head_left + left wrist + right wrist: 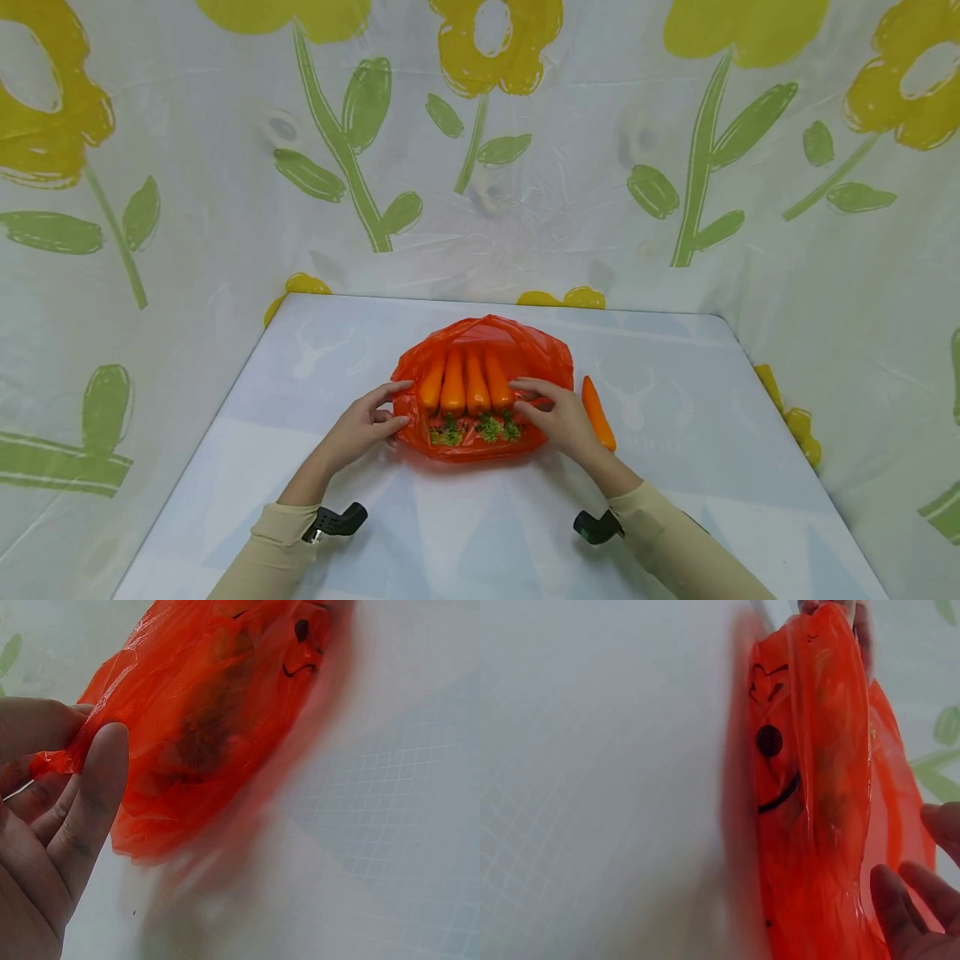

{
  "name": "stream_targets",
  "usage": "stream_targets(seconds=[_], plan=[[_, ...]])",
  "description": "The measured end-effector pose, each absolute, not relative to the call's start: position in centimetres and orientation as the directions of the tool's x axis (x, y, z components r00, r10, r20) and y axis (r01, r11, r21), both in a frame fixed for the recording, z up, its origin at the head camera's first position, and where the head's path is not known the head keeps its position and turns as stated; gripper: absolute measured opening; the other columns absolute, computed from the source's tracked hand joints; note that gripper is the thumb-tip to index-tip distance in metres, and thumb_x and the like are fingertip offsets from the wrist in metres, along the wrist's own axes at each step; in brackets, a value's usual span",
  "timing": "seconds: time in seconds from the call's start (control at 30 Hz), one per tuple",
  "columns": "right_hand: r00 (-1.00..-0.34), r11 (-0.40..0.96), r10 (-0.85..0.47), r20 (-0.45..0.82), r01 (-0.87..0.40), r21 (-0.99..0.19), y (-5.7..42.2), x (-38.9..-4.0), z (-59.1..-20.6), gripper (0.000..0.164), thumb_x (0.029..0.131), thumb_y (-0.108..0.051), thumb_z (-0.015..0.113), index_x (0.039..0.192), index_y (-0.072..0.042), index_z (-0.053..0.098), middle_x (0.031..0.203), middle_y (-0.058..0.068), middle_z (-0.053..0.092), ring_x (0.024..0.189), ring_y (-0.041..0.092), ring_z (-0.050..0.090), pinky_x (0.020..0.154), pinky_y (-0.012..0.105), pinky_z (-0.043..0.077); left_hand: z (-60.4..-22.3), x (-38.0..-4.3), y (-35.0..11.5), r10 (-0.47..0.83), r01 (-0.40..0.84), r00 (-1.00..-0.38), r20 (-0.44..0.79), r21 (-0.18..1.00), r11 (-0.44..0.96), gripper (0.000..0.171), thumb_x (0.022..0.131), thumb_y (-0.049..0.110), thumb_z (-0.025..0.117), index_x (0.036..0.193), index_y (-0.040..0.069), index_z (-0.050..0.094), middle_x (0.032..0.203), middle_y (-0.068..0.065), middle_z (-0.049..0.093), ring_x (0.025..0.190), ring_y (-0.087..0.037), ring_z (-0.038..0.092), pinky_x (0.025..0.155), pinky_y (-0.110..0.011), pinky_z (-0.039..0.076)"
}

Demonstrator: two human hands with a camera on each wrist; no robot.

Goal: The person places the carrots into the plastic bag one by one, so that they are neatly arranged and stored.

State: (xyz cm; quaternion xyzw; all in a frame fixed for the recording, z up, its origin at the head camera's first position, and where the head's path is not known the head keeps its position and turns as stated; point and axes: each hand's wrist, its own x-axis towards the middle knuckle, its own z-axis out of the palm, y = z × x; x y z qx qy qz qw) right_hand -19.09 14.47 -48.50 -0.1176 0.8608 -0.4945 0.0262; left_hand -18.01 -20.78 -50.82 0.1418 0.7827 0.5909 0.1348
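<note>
An orange-red plastic bag (555, 354) lies on the table with its mouth spread open. Several carrots (453, 383) sit side by side in it, their green tops (490, 428) towards the person. At the bag's left edge, my left hand (367, 425) pinches the plastic between thumb and fingers; the left wrist view shows a gathered fold of the bag (56, 761) in that grip. My right hand (558, 417) hovers over the bag's right side, beside the rightmost carrot. Its fingers (889, 900) are apart and hold nothing. One loose carrot (597, 414) lies outside, right of the bag.
The white table (300, 383) bears faint printed patterns. A hanging cloth with yellow flowers (495, 167) stands behind the table and along its sides. Black wrist-camera mounts (341, 521) stick out from both forearms above the tabletop.
</note>
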Motion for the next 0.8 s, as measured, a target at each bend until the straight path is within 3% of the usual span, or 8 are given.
stream_targets(seconds=[0.3, 0.5, 0.67, 0.8], plan=[[-0.97, 0.476, -0.228, 0.082, -0.184, -0.86, 15.3, -18.6, -48.2, 0.034, 0.094, -0.02, 0.075, 0.128, -0.02, 0.073, 0.126, 0.002, 0.07, 0.108, 0.021, 0.064, 0.086, 0.03, 0.057, -50.8, -18.0, -20.8, 0.386, 0.074, -0.922, -0.034, 0.963, 0.261, 0.059, 0.098, 0.016, 0.069, 0.151, 0.008, 0.044, 0.142, -0.02, 0.048, 0.076, -0.024, 0.066, 0.07, -0.036, 0.061], [-0.974, 0.474, -0.213, 0.072, -0.168, -0.865, 15.8, -18.4, -48.1, 0.034, 0.094, -0.018, 0.075, 0.128, -0.018, 0.072, 0.126, 0.006, 0.07, 0.103, 0.02, 0.065, 0.081, 0.028, 0.057, -50.8, -17.9, -20.8, 0.377, 0.054, -0.924, -0.06, 0.957, 0.286, 0.059, 0.098, 0.018, 0.069, 0.152, 0.011, 0.045, 0.117, -0.018, 0.061, 0.076, -0.027, 0.066, 0.07, -0.035, 0.06], [-0.976, 0.469, -0.209, 0.066, -0.159, -0.869, 16.4, -18.3, -47.9, 0.034, 0.094, -0.017, 0.075, 0.129, -0.017, 0.072, 0.115, 0.008, 0.072, 0.096, 0.021, 0.065, 0.076, 0.027, 0.057, -50.7, -18.0, -20.7, 0.374, 0.053, -0.926, -0.06, 0.957, 0.285, 0.059, 0.099, 0.018, 0.069, 0.152, 0.012, 0.045, 0.135, -0.016, 0.054, 0.077, -0.027, 0.066, 0.071, -0.035, 0.06], [-0.977, 0.475, -0.198, 0.077, -0.165, -0.864, 17.0, -18.2, -47.6, 0.034, 0.094, -0.018, 0.075, 0.128, -0.018, 0.072, 0.106, 0.001, 0.071, 0.092, 0.022, 0.064, 0.075, 0.028, 0.058, -50.7, -18.0, -20.7, 0.376, 0.051, -0.925, -0.06, 0.959, 0.28, 0.059, 0.099, 0.017, 0.069, 0.152, 0.012, 0.045, 0.131, -0.018, 0.056, 0.077, -0.028, 0.066, 0.071, -0.035, 0.06]])
